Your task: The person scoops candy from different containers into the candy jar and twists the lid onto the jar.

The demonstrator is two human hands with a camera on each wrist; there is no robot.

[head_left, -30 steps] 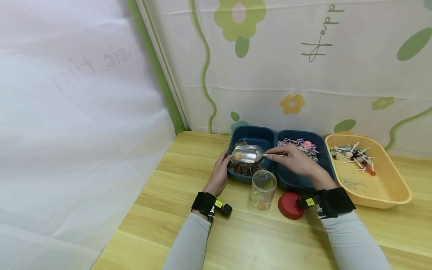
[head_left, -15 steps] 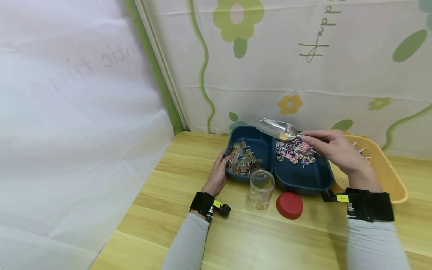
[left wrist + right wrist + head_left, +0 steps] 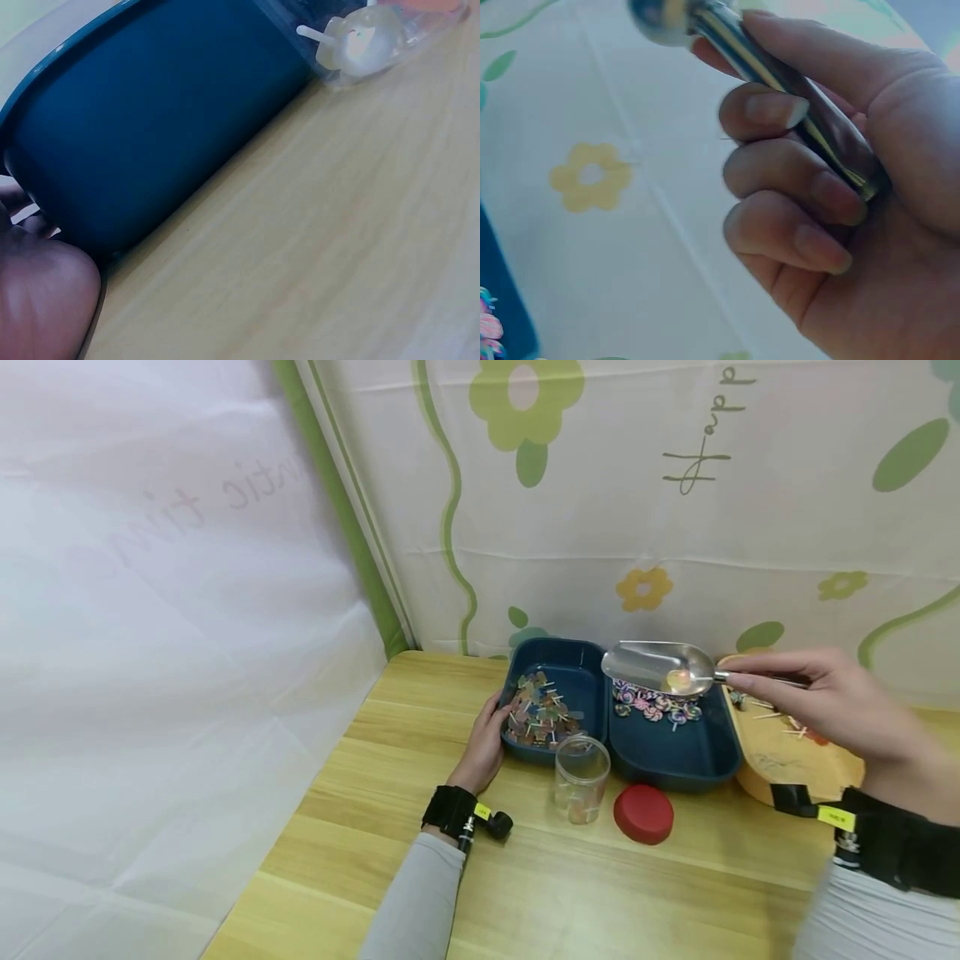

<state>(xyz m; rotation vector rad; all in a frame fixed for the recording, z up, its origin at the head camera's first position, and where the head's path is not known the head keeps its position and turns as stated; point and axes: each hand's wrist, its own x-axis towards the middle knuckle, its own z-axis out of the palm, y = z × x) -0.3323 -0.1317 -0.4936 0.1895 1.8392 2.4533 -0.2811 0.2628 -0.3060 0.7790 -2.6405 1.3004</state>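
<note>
My right hand (image 3: 855,706) grips the handle of a metal scoop (image 3: 637,662), fingers curled round it in the right wrist view. One small yellow-orange lollipop (image 3: 678,682) lies in the bowl of the scoop, which hangs over the right blue tray (image 3: 671,764). Part of the pink and purple swirl lollipops (image 3: 652,706) there is covered by it. With my left hand (image 3: 480,752) I hold the left blue tray (image 3: 573,664) at its outer left side. Translucent lollipops (image 3: 540,714) are heaped in that tray. A clear jar (image 3: 582,768) with a few lollipops stands in front.
A red lid (image 3: 643,814) lies right of the jar on the wooden table (image 3: 570,893). At the right, a yellow tray (image 3: 806,768) with more lollipops is partly hidden by my right hand and wrist. A patterned cloth (image 3: 570,527) hangs behind the trays.
My right hand has carried the scoop from over the left blue tray, rightward, to over the right one. The lollipop has stayed in the scoop. My left hand keeps its place.
</note>
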